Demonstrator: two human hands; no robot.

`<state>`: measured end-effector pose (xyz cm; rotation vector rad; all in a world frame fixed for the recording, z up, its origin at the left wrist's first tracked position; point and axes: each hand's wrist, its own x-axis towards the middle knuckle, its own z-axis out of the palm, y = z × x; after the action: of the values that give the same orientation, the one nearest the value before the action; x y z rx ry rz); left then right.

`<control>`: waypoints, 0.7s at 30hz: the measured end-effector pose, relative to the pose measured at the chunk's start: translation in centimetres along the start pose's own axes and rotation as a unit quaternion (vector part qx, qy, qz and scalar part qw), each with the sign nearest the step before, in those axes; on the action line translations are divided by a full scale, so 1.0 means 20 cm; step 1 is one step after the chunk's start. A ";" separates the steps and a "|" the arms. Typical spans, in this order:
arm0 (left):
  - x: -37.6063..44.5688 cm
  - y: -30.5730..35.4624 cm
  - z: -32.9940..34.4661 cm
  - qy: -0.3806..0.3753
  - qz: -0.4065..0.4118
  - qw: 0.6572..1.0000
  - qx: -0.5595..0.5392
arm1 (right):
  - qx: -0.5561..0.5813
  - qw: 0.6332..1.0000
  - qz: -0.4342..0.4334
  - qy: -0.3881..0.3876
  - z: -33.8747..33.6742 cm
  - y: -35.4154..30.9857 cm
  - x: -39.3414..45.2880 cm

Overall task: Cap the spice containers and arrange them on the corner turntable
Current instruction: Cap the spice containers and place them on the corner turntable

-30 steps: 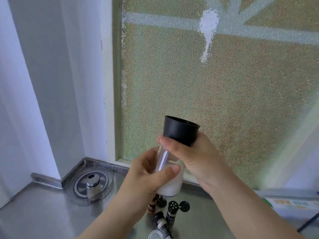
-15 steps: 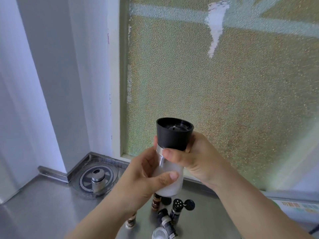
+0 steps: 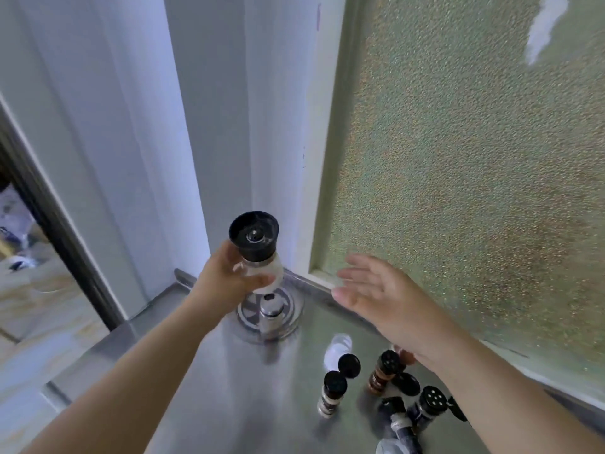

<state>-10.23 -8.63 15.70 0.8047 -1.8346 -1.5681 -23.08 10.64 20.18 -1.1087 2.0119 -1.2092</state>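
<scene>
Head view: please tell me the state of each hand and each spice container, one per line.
Left hand: grips the tall clear grinder with black top, held upright above the turntable.
Right hand: open, holds nothing.
Round metal corner turntable: carries one small steel shaker, upright.
Small jar with solid black cap: upright, capped.
Brown spice jar with holed black lid: upright.
Loose black round cap: lying on the steel counter.

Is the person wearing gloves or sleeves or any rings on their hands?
No gloves: the left hand and right hand are both bare. No sleeves show either; both forearms are uncovered right to the picture's edge. I see no rings, watch or bracelet, though the moving right hand is a little blurred.
</scene>
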 end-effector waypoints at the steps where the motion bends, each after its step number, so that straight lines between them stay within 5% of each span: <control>1: 0.06 -0.06 -0.04 0.013 -0.014 1.000 0.018 | -0.001 1.000 0.013 -0.008 0.03 0.04 0.03; 9: 0.34 -0.67 -0.14 0.025 -0.154 0.985 0.079 | -0.015 0.995 0.088 -0.053 0.36 0.35 0.42; 21: 0.53 -0.98 -0.03 -0.034 -0.166 0.965 0.201 | 0.018 0.991 0.126 -0.026 0.51 0.62 0.51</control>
<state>-15.22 -19.50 -3.13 1.3152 -2.1948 -1.4441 -25.05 0.57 4.21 -0.8286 2.0117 -1.0720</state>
